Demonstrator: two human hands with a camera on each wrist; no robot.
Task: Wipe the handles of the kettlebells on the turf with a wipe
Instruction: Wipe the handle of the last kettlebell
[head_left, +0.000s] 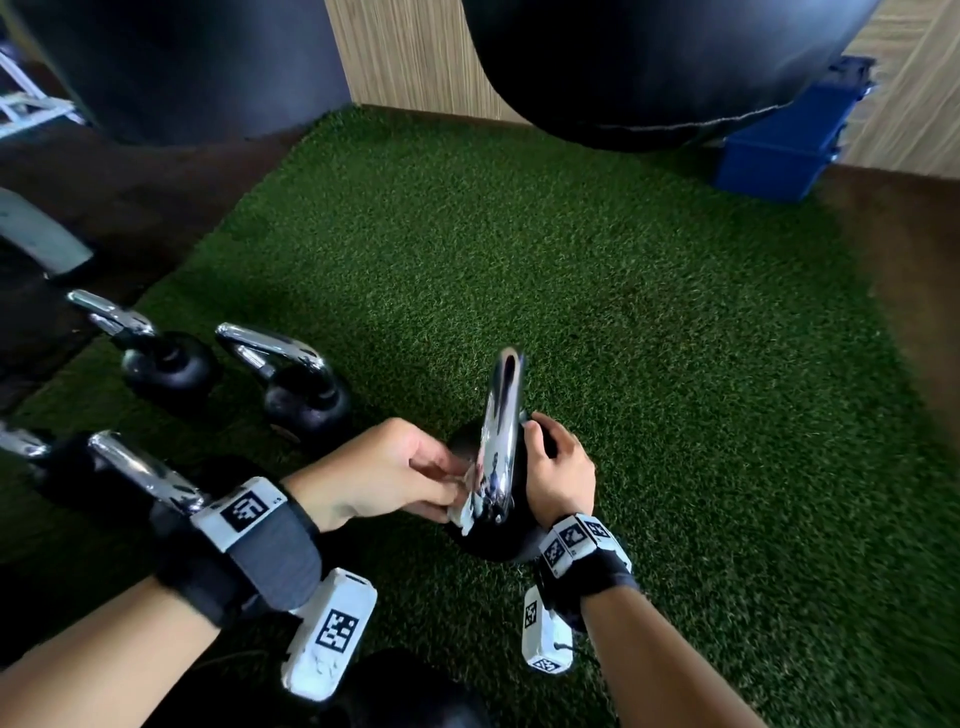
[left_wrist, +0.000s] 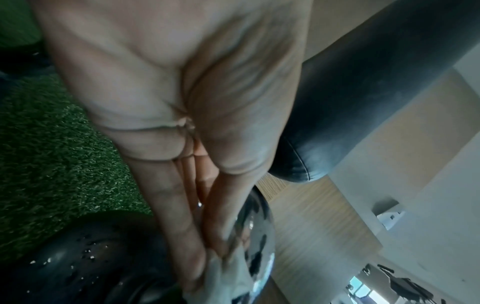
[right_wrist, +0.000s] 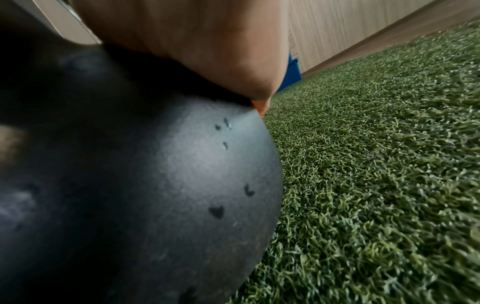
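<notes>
A black kettlebell (head_left: 493, 548) with a chrome handle (head_left: 503, 410) stands on the green turf (head_left: 649, 322) in the middle of the head view. My left hand (head_left: 441, 486) pinches a white wipe (head_left: 461, 512) against the lower left leg of the handle. The left wrist view shows the wipe (left_wrist: 228, 275) bunched between my fingertips and the chrome handle (left_wrist: 259, 242). My right hand (head_left: 543, 441) cups the right side of the kettlebell's body, thumb near the handle base. In the right wrist view my right hand's palm lies on the black ball (right_wrist: 135, 168).
Several other kettlebells with chrome handles stand at the left, such as one (head_left: 166, 364), another (head_left: 306, 400) and a near one (head_left: 140, 478). Black punching bags (head_left: 649, 67) hang at the back. A blue bin (head_left: 784, 140) sits far right by the wooden wall.
</notes>
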